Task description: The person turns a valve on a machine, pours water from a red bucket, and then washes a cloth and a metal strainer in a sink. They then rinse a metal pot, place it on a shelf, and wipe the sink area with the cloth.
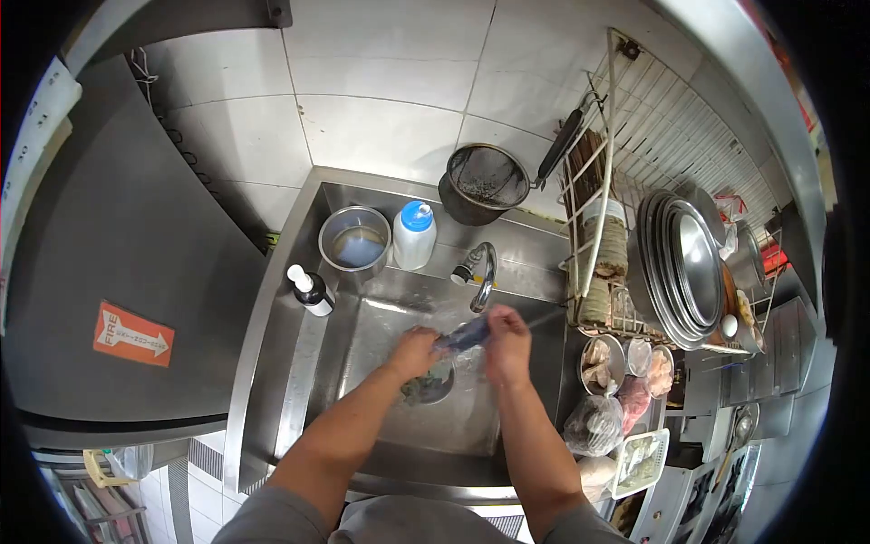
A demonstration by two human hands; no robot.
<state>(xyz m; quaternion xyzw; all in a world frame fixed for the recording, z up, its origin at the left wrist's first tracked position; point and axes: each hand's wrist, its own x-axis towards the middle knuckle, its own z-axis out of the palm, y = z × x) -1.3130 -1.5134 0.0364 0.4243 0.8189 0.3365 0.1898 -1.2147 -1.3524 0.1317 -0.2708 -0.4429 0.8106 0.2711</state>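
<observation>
Both my hands are over the steel sink basin, just below the curved faucet. A dark, bluish-grey item, perhaps a wet cloth or fish, stretches between them. My left hand has its fingers closed round the left end. My right hand is at the other end, its fingers curled and somewhat blurred. Below my left hand, green scraps lie around the drain, partly hidden by my forearm.
Along the sink's back and left stand a steel pot, a blue-capped bottle, a black pump bottle and a strainer. At right are a wire rack, stacked steel bowls, bagged food and a white basket.
</observation>
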